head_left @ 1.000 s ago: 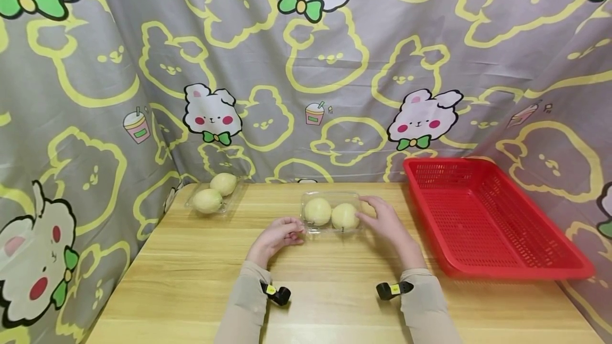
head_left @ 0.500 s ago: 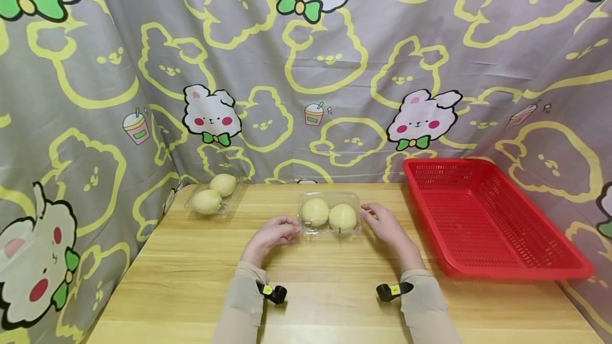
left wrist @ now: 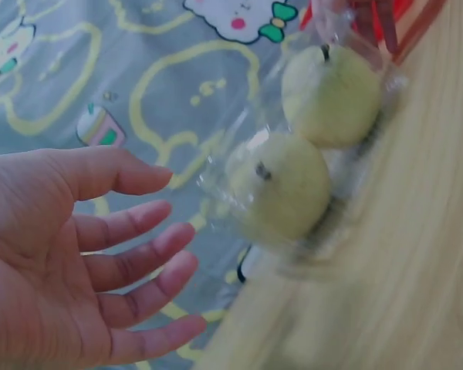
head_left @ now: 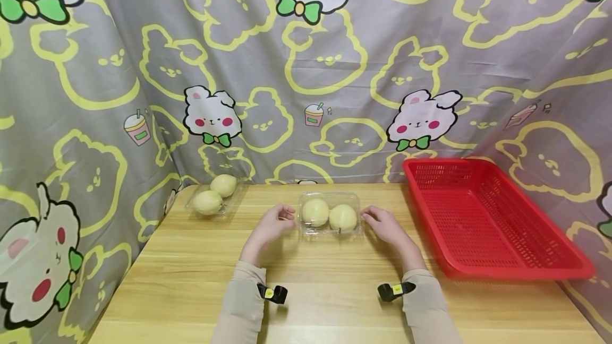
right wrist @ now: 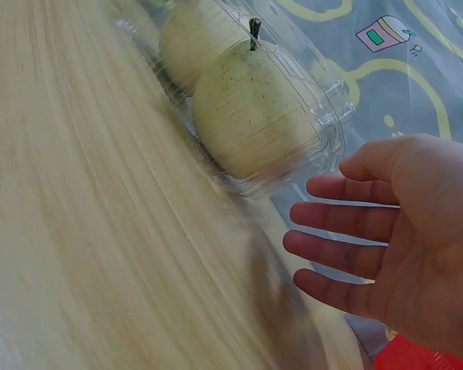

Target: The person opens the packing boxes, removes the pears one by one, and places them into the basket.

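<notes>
A clear plastic clamshell box (head_left: 331, 199) rests on the worktop (head_left: 191, 280), between the fingers of a person's two hands. Through its plastic we see two pale yellow pears, one (head_left: 315, 212) nearer the left fingers, the other (head_left: 342, 218) nearer the right.

We judge the packing of this box done: the pears are inside and the lid looks lowered, though we cannot tell whether it is latched. Moving the box elsewhere, if wanted, is left to do.

The left hand (head_left: 273, 224) has its fingers spread and released, just apart from the box. The right hand (head_left: 382, 224) is also released, fingers loosely bent just beside the box; we cannot tell whether a tip touches.

Well left of the left fingers sits a second clear box (head_left: 234, 199) with two similar fruits. Right of the right fingers is a red perforated plastic basket (head_left: 521, 271). Beyond all the fingers, a grey cartoon-rabbit curtain (head_left: 260, 68) surrounds the wood-grain worktop.
</notes>
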A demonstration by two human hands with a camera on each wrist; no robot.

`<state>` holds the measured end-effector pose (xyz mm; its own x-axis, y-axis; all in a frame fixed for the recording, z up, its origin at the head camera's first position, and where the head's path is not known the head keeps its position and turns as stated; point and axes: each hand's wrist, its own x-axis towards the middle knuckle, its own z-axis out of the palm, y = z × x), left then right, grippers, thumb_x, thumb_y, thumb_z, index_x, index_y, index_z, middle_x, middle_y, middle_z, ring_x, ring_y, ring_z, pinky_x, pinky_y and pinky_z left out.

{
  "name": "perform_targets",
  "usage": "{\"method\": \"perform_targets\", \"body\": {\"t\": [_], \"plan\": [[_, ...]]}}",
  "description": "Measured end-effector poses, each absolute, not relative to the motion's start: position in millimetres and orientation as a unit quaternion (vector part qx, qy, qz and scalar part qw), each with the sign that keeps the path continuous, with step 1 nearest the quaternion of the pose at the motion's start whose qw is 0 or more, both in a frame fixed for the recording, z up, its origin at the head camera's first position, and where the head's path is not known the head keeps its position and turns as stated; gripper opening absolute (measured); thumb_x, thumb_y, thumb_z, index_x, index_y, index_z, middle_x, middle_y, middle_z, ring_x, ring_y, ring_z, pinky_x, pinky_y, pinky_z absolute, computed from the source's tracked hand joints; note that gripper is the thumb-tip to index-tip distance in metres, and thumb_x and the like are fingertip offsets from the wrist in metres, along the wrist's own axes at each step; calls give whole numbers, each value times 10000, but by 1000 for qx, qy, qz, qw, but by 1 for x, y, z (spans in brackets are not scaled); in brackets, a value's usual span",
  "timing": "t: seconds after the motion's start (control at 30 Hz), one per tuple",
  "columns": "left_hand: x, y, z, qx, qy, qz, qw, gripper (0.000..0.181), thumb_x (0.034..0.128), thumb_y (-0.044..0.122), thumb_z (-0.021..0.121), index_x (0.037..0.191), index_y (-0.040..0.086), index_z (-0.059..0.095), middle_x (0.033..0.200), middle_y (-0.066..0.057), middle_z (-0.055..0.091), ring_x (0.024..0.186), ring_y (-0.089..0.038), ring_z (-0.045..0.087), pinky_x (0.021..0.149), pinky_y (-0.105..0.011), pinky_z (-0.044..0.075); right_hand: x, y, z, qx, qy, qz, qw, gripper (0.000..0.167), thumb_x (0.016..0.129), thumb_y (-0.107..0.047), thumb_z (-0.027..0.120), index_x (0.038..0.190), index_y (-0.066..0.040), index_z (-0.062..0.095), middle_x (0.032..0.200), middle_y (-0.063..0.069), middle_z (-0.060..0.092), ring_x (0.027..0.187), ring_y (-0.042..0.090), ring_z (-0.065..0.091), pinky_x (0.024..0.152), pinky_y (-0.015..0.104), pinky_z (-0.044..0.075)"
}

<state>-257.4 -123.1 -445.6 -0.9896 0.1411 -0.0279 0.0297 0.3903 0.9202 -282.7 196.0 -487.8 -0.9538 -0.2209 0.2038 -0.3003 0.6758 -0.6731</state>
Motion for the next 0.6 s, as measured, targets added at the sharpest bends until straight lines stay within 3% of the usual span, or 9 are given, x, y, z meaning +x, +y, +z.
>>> {"method": "perform_targets", "body": {"t": [0.17, 0.33, 0.47, 0.6], "plan": [[-252, -114, -436, 109, 844, 525, 14, 371, 816, 44, 717, 1165, -23, 612, 1123, -202, 651, 1029, -314, 598, 915, -427, 504, -283, 196, -490, 142, -901, 409, 31, 219, 991, -139, 530, 1085, 7, 664, 1072, 173, 693, 1024, 294, 627, 918, 438, 509], [-247, -98, -431, 172, 854, 492, -15, 355, 815, 81, 727, 1155, 36, 636, 1195, -174, 642, 1146, -362, 558, 1015, -554, 436, -286, 201, -493, 139, -843, 517, -57, 282, 1007, -125, 503, 1152, 103, 584, 1056, 213, 660, 942, 231, 651, 837, 388, 571], [-243, -83, -432, 207, 854, 476, -32, 321, 819, 86, 734, 1129, 75, 652, 1216, -138, 641, 1199, -331, 550, 1044, -542, 431, -287, 203, -496, 124, -795, 582, -114, 323, 1008, -133, 503, 1174, 141, 538, 953, 111, 652, 854, 157, 640, 763, 310, 579], [-240, -68, -435, 236, 851, 465, -60, 307, 811, 74, 747, 1106, 75, 660, 1197, -120, 653, 1201, -298, 556, 1059, -508, 431, -286, 204, -497, 96, -754, 633, -148, 287, 999, -148, 524, 1146, 97, 545, 870, 3, 627, 795, 123, 628, 702, 255, 564]]}}
